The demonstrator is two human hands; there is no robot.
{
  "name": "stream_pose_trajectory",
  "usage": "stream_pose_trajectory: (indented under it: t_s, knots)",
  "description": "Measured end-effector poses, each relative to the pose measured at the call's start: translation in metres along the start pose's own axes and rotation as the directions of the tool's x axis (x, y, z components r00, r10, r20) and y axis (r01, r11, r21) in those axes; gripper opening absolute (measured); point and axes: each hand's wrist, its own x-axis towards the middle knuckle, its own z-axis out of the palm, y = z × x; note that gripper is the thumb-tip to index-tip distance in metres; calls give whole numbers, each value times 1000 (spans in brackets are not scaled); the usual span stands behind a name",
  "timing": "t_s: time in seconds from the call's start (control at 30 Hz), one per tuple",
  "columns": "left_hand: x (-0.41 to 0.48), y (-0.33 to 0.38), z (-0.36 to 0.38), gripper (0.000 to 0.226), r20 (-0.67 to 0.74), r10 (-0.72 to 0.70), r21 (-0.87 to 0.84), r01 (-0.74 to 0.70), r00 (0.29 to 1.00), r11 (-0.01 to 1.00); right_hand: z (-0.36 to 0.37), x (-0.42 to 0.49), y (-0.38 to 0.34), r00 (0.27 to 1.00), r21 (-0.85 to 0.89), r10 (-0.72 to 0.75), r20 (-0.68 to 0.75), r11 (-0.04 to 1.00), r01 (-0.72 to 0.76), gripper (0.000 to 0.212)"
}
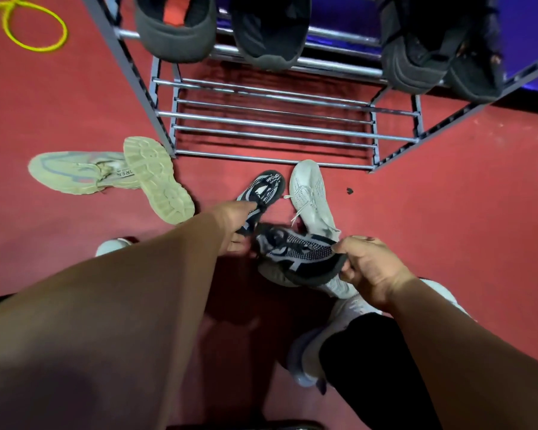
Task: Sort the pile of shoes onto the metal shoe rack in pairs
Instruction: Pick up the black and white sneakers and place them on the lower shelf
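Black-and-grey knit fills both hands: two matching sneakers, held just in front of the rack. The left hand point(233, 226) grips the first black-and-grey knit sneaker point(263, 187) at its heel end, fingers curled round the collar. Its toe points at the rack, and white lettering on the tongue starts "PRO", the rest too small to read. Whether this shoe is lifted or rests on the floor I cannot tell. The right hand point(370, 265) pinches the heel rim of the second black-and-grey knit sneaker point(295, 251), holding it crosswise above a white knit lace-up sneaker point(311, 197) that lies on the red floor point(448, 228).

To the left lie two beige chunky-soled sneakers, touching. The beige sneaker with its laced upper showing point(75, 172) has a tongue label with the letters "REN" — only part of the word is visible. The beige sneaker turned sole-up point(159, 178) lies against it.

The grey metal shoe rack with chrome bars point(274, 159) stands just beyond. Its upper shelf holds four dark shoes — a dark grey slipper with orange-red lining point(174, 35), a black shoe point(271, 38) beside it, and two black sneakers point(416, 57) side by side at the right end. A yellow cord point(36, 49) loops on the floor at far left.
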Motion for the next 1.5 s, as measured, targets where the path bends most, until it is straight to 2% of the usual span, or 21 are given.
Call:
stream_pose_trajectory:
  t_s: [0.1, 0.2, 0.27, 0.37, 0.43, 0.5, 0.53, 0.6, 0.63, 0.7, 0.77, 0.83, 0.9, 0.97, 1.07, 1.17, 1.33, 1.5]
  knots:
    - [4, -10, 2, 55, 26, -39, 69, 37, 999, 997, -1, 12, -3, 993, -65, -26, -113, 998, 19, 25]
    - [10, -22, 2, 52, 91, -99, 122, 87, 991, 989, 4, 33, -4, 969, 91, 6, -248, 996, 17, 13]
    - [15, -30, -3, 46, 91, -116, 150, 102, 989, 983, 13, 47, -3, 968, 160, 38, -247, 987, 2, 26]
    - [21, -36, -18, 30, -43, -78, 123, 82, 996, 989, 32, 64, -1, 962, 269, 58, -267, 963, 17, 53]
    - [28, -38, -31, 18, -153, -39, 86, 52, 987, 995, 42, 75, 3, 936, 345, 102, -336, 939, 21, 54]
    - [36, -40, -43, 15, -257, 0, 66, 18, 966, 998, 48, 82, 14, 904, 265, 147, -403, 964, -39, 48]
    - [39, -41, -47, 15, -292, 7, 53, 9, 956, 999, 50, 82, 24, 905, 225, 197, -377, 967, -117, 40]
    - [44, -41, -48, 15, -323, -1, 29, 11, 946, 1000, 61, 70, 46, 912, 137, 361, -193, 931, -339, 19]
    - [46, -41, -46, 17, -326, -13, 13, 18, 945, 1000, 67, 64, 57, 893, 35, 440, -91, 898, -439, 18]
    - [50, -40, -40, 19, -314, -44, -41, 32, 949, 999, 78, 51, 74, 840, -149, 542, 27, 833, -532, 26]
    - [53, -40, -34, 14, -299, -76, -110, 45, 951, 993, 86, 46, 88, 804, -185, 590, 67, 800, -571, 33]
    - [58, -40, -32, 6, -287, -107, -175, 58, 952, 983, 93, 43, 93, 778, -156, 620, 98, 782, -604, 33]
    - [62, -39, -33, 9, -269, -126, -228, 64, 955, 971, 100, 44, 96, 766, -83, 629, 132, 777, -624, 29]
    - [68, -41, -37, 20, -260, -141, -277, 66, 955, 958, 105, 49, 102, 775, 58, 617, 137, 776, -629, 29]
    - [73, -45, -41, 11, -285, -155, -292, 68, 946, 954, 109, 59, 110, 778, 261, 613, 137, 735, -626, 29]
    - [75, -50, -37, 15, -261, -167, -213, 112, 951, 971, 112, 63, 112, 775, 368, 612, 155, 693, -621, 29]
    - [69, -62, -25, 25, -88, -173, 81, 180, 981, 980, 120, 65, 119, 783, 432, 603, 155, 671, -603, 35]
    - [55, -55, -22, 20, -56, -146, 181, 154, 988, 971, 117, 53, 112, 819, 343, 561, 123, 750, -565, 27]
